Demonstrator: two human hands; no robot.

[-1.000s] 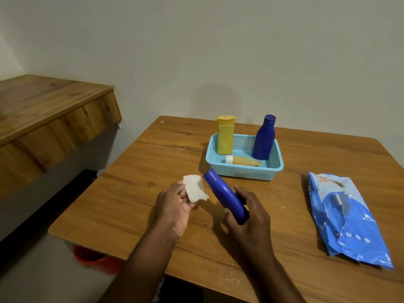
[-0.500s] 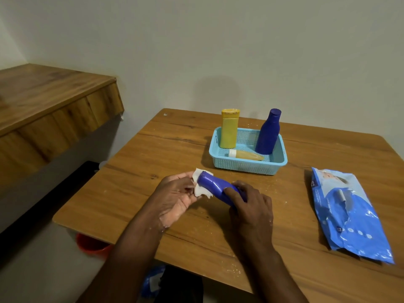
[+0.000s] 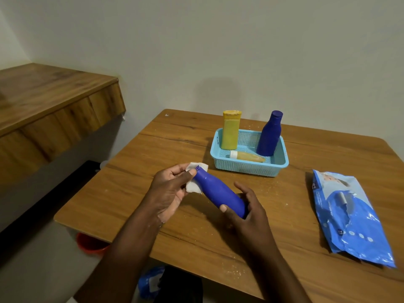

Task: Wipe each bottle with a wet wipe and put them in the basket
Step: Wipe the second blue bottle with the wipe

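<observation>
A blue bottle point(image 3: 219, 192) lies tilted above the wooden table point(image 3: 284, 215), held at its lower end by my right hand point(image 3: 247, 212). My left hand point(image 3: 169, 191) presses a white wet wipe point(image 3: 193, 184) around the bottle's upper left end. Behind them stands a light blue basket point(image 3: 249, 169). In it a yellow bottle point(image 3: 230, 130) stands upright at the left, a dark blue bottle point(image 3: 270, 134) stands at the right, and a small tan bottle point(image 3: 248, 156) with a white cap lies flat in front.
A blue pack of wet wipes point(image 3: 349, 217) lies on the table's right side. A wooden shelf point(image 3: 50, 106) juts out at the left. Under the table's near left corner shows a red tub point(image 3: 91, 246).
My left hand brought the wipe from beside the bottle onto its upper end. The bottle tilted flatter in my right hand.
</observation>
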